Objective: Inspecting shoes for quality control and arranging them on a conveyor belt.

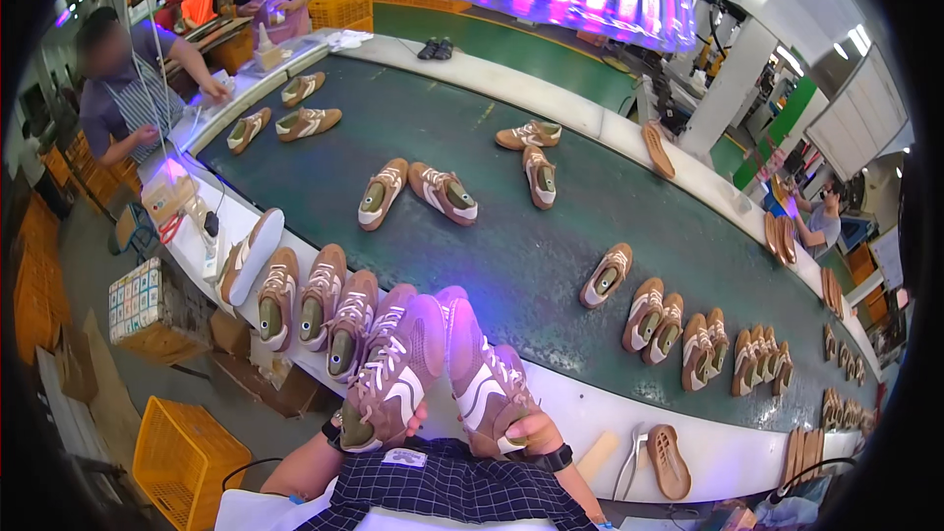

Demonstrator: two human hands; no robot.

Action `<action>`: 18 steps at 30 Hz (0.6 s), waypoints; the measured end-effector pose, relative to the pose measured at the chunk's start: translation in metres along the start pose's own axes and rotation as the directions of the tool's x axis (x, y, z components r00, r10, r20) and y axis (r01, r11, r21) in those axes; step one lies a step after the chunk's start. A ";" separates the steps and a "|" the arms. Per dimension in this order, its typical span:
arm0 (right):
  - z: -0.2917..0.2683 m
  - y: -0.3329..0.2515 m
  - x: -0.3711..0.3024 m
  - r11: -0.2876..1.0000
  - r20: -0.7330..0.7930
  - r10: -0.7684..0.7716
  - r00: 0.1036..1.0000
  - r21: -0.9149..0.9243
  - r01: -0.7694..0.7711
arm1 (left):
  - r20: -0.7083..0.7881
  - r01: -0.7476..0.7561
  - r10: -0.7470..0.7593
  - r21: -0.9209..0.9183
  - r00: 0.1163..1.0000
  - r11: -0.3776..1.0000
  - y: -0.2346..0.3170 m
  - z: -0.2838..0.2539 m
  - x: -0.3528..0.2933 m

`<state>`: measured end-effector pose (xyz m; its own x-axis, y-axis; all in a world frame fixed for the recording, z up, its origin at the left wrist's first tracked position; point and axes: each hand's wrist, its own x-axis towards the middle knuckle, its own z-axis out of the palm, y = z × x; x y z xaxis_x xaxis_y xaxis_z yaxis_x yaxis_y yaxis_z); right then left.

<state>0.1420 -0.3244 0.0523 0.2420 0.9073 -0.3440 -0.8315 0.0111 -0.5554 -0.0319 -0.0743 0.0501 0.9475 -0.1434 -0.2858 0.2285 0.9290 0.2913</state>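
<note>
Over the near edge of the white ledge [728,452], left hand [418,420] grips one sneaker [398,374], right hand [536,433] another sneaker [484,383], fingers closed near the heels. Level toes should ease comparing

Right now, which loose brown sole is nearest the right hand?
The single brown sole beside the metal tool on the near white ledge; the other loose soles lie farther along that ledge or across the belt.
</note>
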 end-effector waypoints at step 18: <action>0.052 -0.055 0.034 0.635 0.024 -0.637 0.771 -0.550 0.542 | 0.110 -0.425 0.417 0.388 0.902 0.818 0.043 0.042 0.065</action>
<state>0.1700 -0.2726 0.1111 0.7040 0.7021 0.1067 -0.1217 0.2673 -0.9559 0.0490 -0.0577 0.0824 0.9747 0.2204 -0.0362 -0.1291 0.6883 0.7139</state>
